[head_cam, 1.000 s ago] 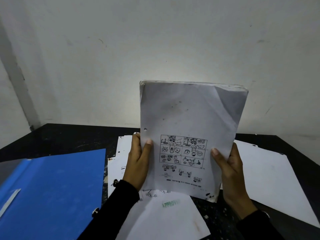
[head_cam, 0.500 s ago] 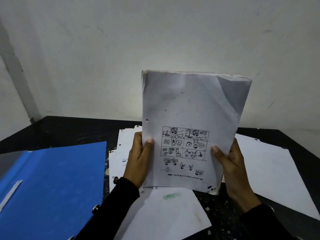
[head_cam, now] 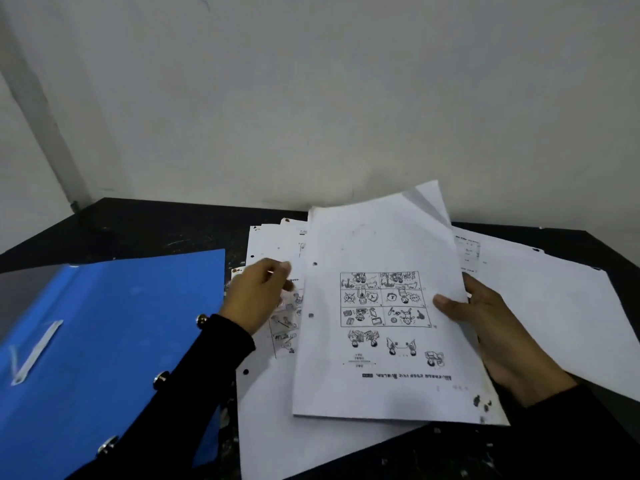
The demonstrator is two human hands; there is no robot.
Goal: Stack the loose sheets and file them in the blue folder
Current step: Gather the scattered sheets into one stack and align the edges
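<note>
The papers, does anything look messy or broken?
Yes. The stack in the right hand has dark stains at its lower right corner and a bent top corner. Loose sheets lie fanned out crookedly on the table, not yet stacked.

We see bare dark table [head_cam: 145, 223] along the back left, between the wall [head_cam: 311, 98] and the blue folder [head_cam: 104, 341], where a hand could pass. The folder lies open across the left, its white fastener strip [head_cam: 34, 351] flat on it. The middle is taken by the stack of sheets [head_cam: 388, 317] gripped at its right edge by our right hand [head_cam: 491, 323], and by the loose sheets [head_cam: 273, 410] under it. Our left hand [head_cam: 256, 296] and black sleeve [head_cam: 180, 393] cross the narrow gap between folder and papers. Another sheet [head_cam: 561, 306] covers the right side; bare table shows at the near right corner.
</note>
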